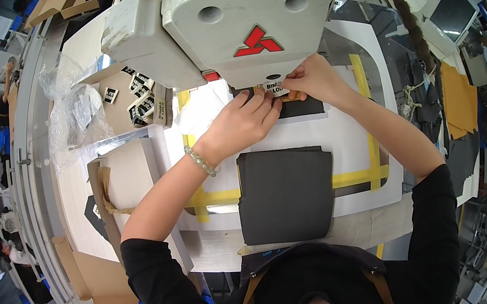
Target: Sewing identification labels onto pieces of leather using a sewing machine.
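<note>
Under the machine head, a small label (275,89) with dark print on white lies on a dark grey fabric piece (306,107). My right hand (316,79) comes in from the right and pinches the label's right side between thumb and finger. From the left, my left hand (241,124) rests on the fabric piece with its fingers stretched out, the fingertips beside the label. A beaded bracelet (200,161) circles my left wrist. Nearer to me lies a stack of dark grey fabric pieces (287,196).
The pale sewing machine head (247,14) hangs just above my hands. Left of it, an open carton (164,108) holds several black-and-white labels (142,98), beside crumpled clear plastic (75,112). Another open cardboard box (131,169) stands by my left forearm. Yellow tape (359,176) crosses the white work sheet.
</note>
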Demonstrator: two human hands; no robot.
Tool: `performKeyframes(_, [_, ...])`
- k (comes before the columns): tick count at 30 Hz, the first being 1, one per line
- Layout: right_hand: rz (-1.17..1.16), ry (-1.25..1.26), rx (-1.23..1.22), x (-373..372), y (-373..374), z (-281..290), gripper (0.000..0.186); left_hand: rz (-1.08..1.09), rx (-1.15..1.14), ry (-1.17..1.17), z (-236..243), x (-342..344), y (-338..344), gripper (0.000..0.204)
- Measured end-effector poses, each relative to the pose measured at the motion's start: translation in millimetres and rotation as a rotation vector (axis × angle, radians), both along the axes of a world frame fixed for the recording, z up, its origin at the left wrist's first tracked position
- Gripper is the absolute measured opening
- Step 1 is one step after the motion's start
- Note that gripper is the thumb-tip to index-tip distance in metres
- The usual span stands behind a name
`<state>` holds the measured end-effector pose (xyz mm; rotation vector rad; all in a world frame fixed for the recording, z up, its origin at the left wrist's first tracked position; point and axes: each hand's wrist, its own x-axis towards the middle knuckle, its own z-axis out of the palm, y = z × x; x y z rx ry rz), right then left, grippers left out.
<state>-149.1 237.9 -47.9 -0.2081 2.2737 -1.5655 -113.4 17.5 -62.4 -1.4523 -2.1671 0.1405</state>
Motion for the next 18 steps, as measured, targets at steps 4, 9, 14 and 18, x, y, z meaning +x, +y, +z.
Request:
performKeyframes(4, [0.037, 0.07, 0.073, -0.2, -2.2, 0.6, 0.017, 0.054, 0.087, -0.106, 1.1, 3.5, 2.3, 0.037])
performKeyframes(9, [0.164, 0.555, 0.481, 17.1, 4.8, 9.7, 0.013, 0.197, 0.078, -0.239, -0.5, 18.1, 6.1, 0.042])
performKeyframes(14, [0.385, 0.913, 0.565, 24.0, 24.1, 6.1, 0.017, 0.231, 0.117, -0.298, -0.8, 11.5, 2.8, 0.042])
performKeyframes(18, [0.496, 0.937, 0.533, 23.6, 30.1, -0.3, 0.029, 0.235, 0.166, -0.405, 0.6, 9.6, 4.4, 0.04])
